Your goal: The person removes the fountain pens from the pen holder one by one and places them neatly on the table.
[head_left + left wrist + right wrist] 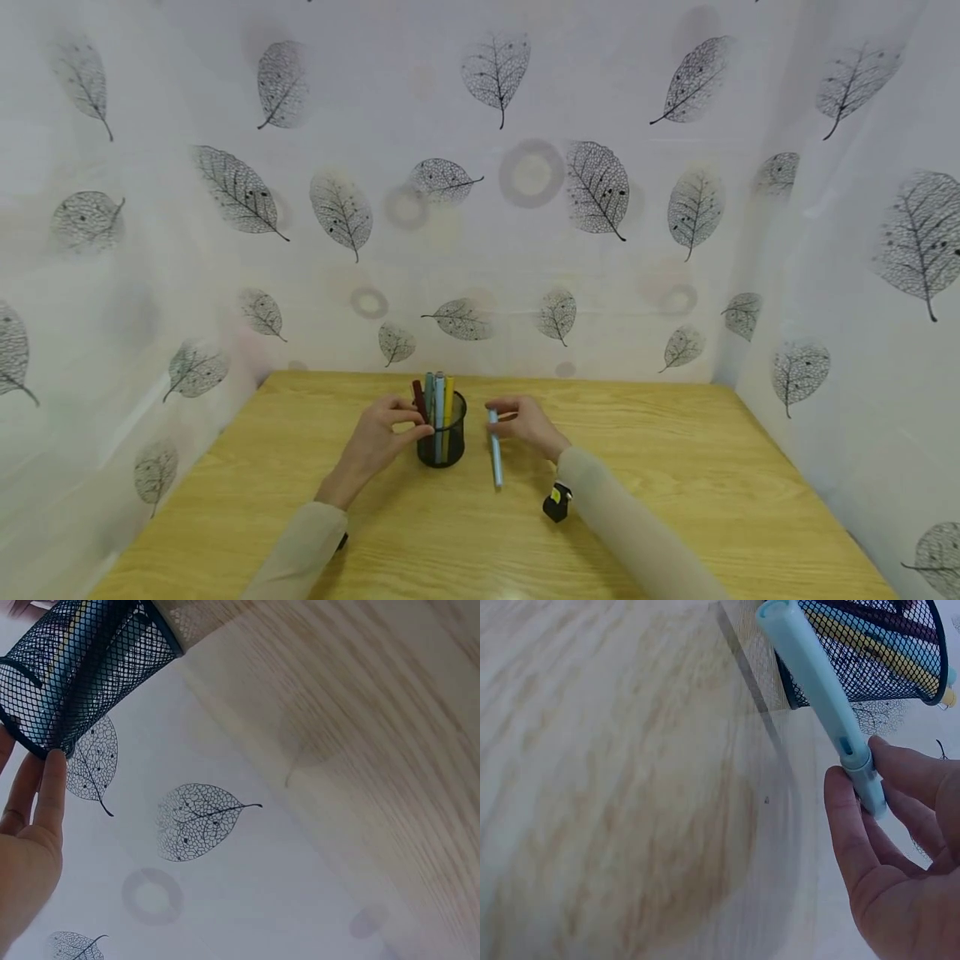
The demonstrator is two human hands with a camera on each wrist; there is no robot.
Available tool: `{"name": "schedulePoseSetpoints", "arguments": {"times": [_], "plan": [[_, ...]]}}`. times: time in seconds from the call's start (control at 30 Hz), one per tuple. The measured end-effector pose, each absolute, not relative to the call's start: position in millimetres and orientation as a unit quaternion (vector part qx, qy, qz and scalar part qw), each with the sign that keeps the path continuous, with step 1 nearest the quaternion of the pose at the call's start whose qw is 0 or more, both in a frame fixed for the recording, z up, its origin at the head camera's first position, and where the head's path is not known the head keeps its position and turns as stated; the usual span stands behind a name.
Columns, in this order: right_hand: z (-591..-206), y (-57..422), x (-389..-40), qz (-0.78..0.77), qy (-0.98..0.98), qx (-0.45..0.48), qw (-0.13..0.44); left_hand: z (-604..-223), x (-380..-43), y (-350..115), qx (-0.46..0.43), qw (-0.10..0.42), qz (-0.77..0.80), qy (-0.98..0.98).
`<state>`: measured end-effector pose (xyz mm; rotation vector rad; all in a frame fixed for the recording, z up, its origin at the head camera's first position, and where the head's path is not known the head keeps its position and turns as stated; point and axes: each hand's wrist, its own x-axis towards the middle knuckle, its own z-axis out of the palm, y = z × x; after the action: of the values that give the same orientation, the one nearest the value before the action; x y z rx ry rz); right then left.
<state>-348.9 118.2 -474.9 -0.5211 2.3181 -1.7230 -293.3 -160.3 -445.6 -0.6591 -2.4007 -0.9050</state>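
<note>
A black mesh pen holder (441,450) stands upright on the wooden table, with several pens in it, among them a dark red pen (419,400) and a yellow pen (448,402). My left hand (380,437) grips the holder's rim at its left side; in the left wrist view, fingertips touch the rim of the mesh holder (112,690). To the right of the holder, my right hand (528,425) pinches a light blue pen (496,458) near its upper end. The right wrist view has this blue pen (814,679) slanting between thumb and fingers, apart from the mesh.
The wood-grain table (637,467) ends at a pale curtain (495,250) printed with dark leaves, which hangs at the back and both sides. A small black device (557,502) is worn at the right wrist.
</note>
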Motion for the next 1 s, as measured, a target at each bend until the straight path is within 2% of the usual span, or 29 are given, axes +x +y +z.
{"name": "schedulePoseSetpoints", "arguments": {"times": [0.4, 1.0], "plan": [[-485.4, 111.2, -349.3, -0.551, 0.812, -0.166, 0.098, -444.8, -292.4, -159.6, -0.249, 0.251, -0.323, -0.878], [-481.2, 108.1, -346.9, -0.501, 0.850, -0.140, 0.080, -447.0, -294.1, -160.6, -0.253, 0.254, -0.325, -0.875]]}}
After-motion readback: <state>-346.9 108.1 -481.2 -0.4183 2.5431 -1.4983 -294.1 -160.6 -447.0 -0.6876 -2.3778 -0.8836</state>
